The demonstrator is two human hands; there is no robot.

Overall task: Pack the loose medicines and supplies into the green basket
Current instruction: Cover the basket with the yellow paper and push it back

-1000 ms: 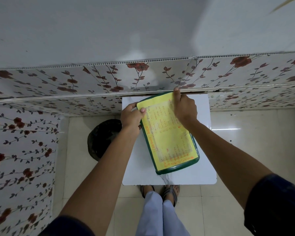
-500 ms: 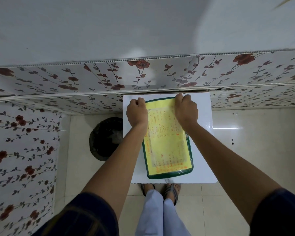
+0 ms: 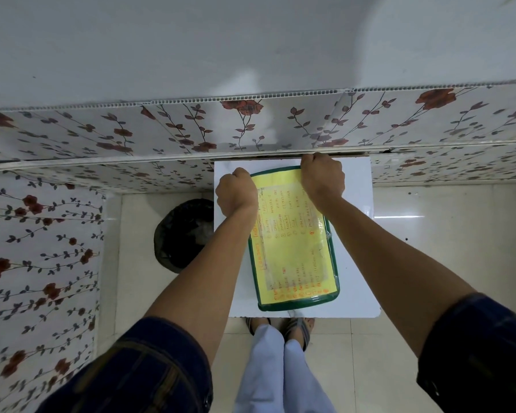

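A green basket [image 3: 335, 263] lies on a small white table [image 3: 358, 263], closed by a lid that carries a yellow sheet [image 3: 295, 245] with orange and dark handwriting. My left hand [image 3: 236, 193] grips the far left corner of the lid with curled fingers. At the far right corner my right hand [image 3: 322, 177] holds the lid's edge, close to the wall. The basket's contents are hidden under the lid, and no loose medicines show.
A floral-patterned wall panel [image 3: 251, 129] runs right behind the table. A dark round bin [image 3: 182, 236] stands on the tiled floor left of the table. My legs and sandalled feet [image 3: 280, 326] are at the table's near edge.
The basket has turned from a slant to nearly square with the table. My left hand moved from the lid's left side up to its far left corner; both hands now sit at the far end.
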